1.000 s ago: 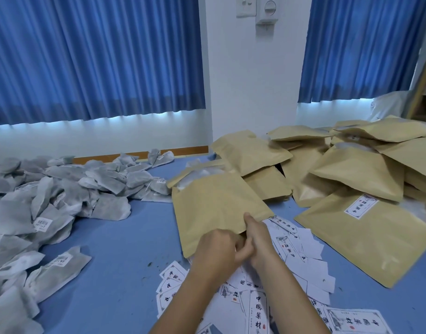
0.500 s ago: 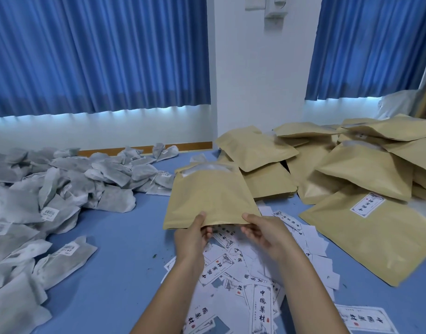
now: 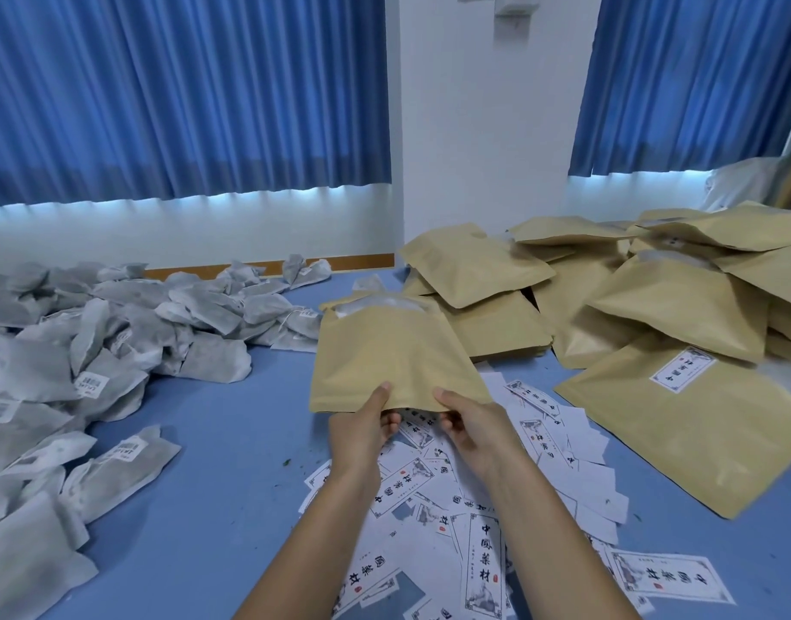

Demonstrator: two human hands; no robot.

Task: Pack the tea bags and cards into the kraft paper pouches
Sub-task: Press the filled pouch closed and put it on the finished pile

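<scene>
Now left hand (image 3: 362, 434) and right hand (image 3: 472, 429) pinch the near edge of the kraft pouch (image 3: 393, 355), mouth pointing away.

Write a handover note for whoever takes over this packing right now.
Left hand and right hand each pinch the near edge of one kraft pouch, held above the cards.
Tea bags heaped left on the table, other pouches piled right.
Done: unclear which pouches are filled.
Left: many loose tea bags and cards to pack.
</scene>
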